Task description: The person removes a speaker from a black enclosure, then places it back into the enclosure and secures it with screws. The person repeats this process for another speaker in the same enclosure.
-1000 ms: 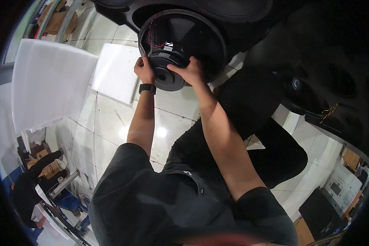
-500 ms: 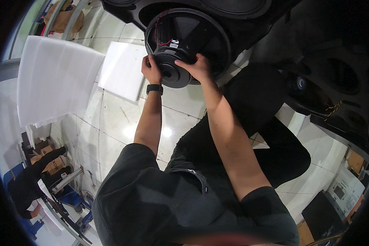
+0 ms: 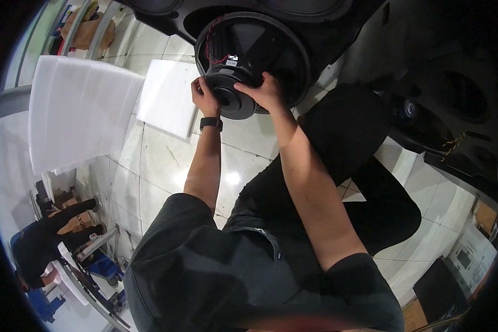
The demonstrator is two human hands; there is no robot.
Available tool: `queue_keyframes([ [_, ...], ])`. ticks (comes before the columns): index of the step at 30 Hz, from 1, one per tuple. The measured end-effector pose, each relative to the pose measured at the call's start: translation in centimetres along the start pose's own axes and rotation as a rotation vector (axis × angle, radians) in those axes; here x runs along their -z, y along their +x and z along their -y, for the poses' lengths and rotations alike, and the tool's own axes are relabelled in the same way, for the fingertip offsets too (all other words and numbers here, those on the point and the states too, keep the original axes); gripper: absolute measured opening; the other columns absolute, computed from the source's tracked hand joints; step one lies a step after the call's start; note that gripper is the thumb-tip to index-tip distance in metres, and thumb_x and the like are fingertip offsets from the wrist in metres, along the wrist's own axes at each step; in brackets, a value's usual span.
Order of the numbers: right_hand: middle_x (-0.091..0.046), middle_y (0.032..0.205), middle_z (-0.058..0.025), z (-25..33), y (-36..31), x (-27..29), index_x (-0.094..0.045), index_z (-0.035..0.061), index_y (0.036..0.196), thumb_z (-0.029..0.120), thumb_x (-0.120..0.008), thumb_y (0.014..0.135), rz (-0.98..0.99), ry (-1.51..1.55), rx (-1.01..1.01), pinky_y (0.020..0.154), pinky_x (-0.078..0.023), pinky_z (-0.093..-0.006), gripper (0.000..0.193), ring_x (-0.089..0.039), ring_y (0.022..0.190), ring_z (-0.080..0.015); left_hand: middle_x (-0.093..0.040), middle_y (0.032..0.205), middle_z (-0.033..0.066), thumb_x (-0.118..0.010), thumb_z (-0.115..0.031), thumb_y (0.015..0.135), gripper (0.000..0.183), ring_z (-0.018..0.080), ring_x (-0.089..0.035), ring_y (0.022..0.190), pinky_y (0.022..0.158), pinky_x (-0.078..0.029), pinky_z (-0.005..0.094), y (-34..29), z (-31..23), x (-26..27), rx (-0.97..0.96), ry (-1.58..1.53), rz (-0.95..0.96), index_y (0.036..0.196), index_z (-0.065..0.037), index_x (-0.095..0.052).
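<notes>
Between my hands is a large round black loudspeaker driver (image 3: 253, 47), its back and round magnet turned toward me. A red wire runs along its frame beside a small white label. My left hand (image 3: 206, 98), with a dark watch on the wrist, grips the left side of the magnet, its fingers partly hidden. On the right, my right hand (image 3: 265, 93) holds the magnet with the thumb on its face and the other fingers mostly out of sight behind. The driver is up against a black speaker cabinet (image 3: 346, 33); whether it touches the cabinet I cannot tell.
White foam sheets (image 3: 86, 110) stand at the left, with a flat white sheet (image 3: 169, 99) on the tiled floor. Another black cabinet with yellow wires (image 3: 454, 145) is at the right. A person in dark clothes (image 3: 36, 252) bends at the lower left. Boxes (image 3: 473, 254) stand lower right.
Both hands keep their hold on the driver, which has barely shifted. The view has turned slightly, so the surroundings sit a little differently.
</notes>
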State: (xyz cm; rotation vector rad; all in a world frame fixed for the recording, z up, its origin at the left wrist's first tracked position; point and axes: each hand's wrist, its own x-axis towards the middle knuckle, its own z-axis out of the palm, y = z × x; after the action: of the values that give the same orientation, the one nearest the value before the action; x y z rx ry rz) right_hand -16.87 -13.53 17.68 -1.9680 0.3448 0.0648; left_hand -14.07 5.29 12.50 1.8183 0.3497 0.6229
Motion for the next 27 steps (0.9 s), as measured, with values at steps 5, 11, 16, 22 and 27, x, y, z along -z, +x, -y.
queue_keyframes([
  [5,-0.065,0.117,-0.0270,-0.2,0.0,-0.6,-0.060,-0.0115,0.116,0.053,-0.088,0.058,0.011,-0.012,0.008,0.095,-0.051,-0.0381,0.091,-0.064,0.110,-0.0353,-0.066,0.099,0.0177,-0.052,-0.031,0.100,0.035,0.0295,-0.062,0.093,0.087,-0.047,0.0383,-0.2,-0.1,-0.4,-0.078,0.145,0.010,0.104,0.002,-0.062],
  [11,-0.068,0.111,-0.0234,-0.9,0.7,-1.5,-0.064,-0.0068,0.112,0.046,-0.089,0.060,-0.026,-0.047,0.000,0.093,-0.053,-0.0381,0.078,-0.067,0.105,-0.0329,-0.061,0.114,0.0215,-0.055,-0.034,0.099,0.044,0.0305,-0.059,0.105,0.092,-0.047,0.0393,-1.0,-0.9,0.3,-0.189,0.226,-0.019,0.120,0.005,-0.056],
  [16,-0.070,0.107,-0.0226,1.2,-0.6,0.3,-0.067,-0.0043,0.108,0.047,-0.087,0.061,-0.035,-0.083,-0.024,0.091,-0.054,-0.0384,0.072,-0.068,0.103,-0.0339,-0.057,0.120,0.0232,-0.059,-0.041,0.095,0.055,0.0382,-0.052,0.114,0.100,-0.039,0.0452,-1.5,-1.3,0.1,-0.147,0.226,0.093,0.128,0.002,-0.052],
  [22,-0.070,0.107,-0.0232,7.7,-2.9,3.1,-0.066,-0.0058,0.111,0.051,-0.086,0.061,0.141,-0.106,-0.137,0.088,-0.054,-0.0377,0.078,-0.069,0.099,-0.0336,-0.051,0.128,0.0259,-0.063,-0.045,0.092,0.068,0.0388,-0.049,0.120,0.105,-0.037,0.0456,-1.4,-0.9,0.6,-0.101,0.142,0.129,0.136,0.004,-0.045],
  [27,-0.066,0.116,-0.0168,10.5,-11.6,11.1,-0.060,-0.0015,0.125,0.030,-0.079,0.081,0.247,0.269,0.413,0.095,-0.050,-0.0364,0.057,-0.064,0.111,-0.0255,-0.050,0.127,0.0242,-0.074,-0.047,0.084,0.079,0.0361,-0.050,0.118,0.105,-0.038,0.0439,-1.0,-0.2,1.5,-0.146,0.144,0.274,0.135,0.005,-0.044],
])
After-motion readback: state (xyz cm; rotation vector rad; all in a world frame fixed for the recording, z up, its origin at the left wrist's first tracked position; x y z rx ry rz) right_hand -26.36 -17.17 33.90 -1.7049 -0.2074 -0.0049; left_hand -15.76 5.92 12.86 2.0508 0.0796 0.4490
